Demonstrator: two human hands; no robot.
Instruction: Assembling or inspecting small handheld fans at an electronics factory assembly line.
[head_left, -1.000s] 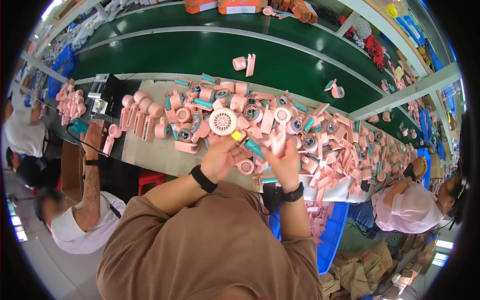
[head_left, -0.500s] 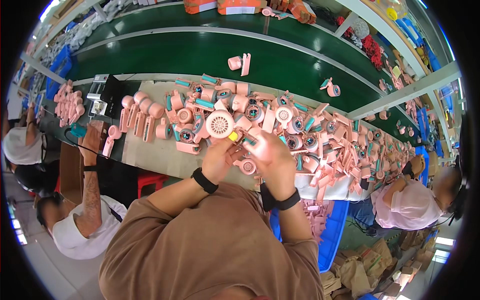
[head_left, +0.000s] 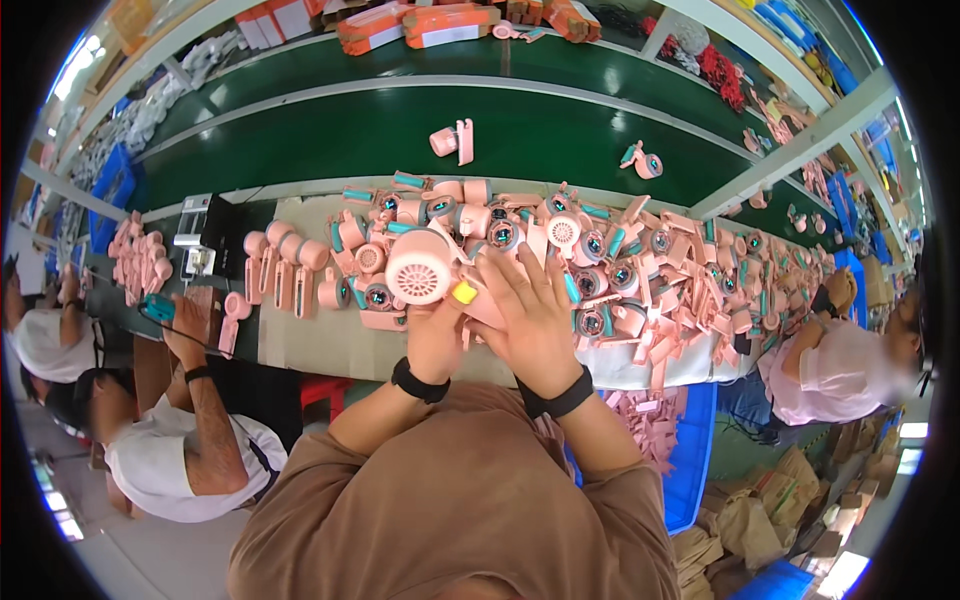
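Note:
A pink handheld fan [head_left: 420,268] with a round slotted grille is up in front of my chest, over the near side of the parts pile. My left hand [head_left: 435,340] is closed around it just below the fan head. A small yellow piece [head_left: 464,292] shows at the neck, beside my left fingertips. My right hand [head_left: 535,320] lies along the pink handle with its back upward, fingers long over the top and thumb at the near side. Much of the handle is hidden under that palm.
Pink fan parts [head_left: 690,280] heap across the bench to the right; several fans [head_left: 290,255] stand in a row at left. Beyond runs a green conveyor [head_left: 330,130]. A blue bin [head_left: 690,450] of pink pieces is below right. Co-workers sit left [head_left: 200,450] and right [head_left: 835,350].
My right hand has turned from a blurred grasp at the handle to lying long over it. Smooth pink handle surface shows where inner parts were visible. The fan head has tilted; the whole view has shifted.

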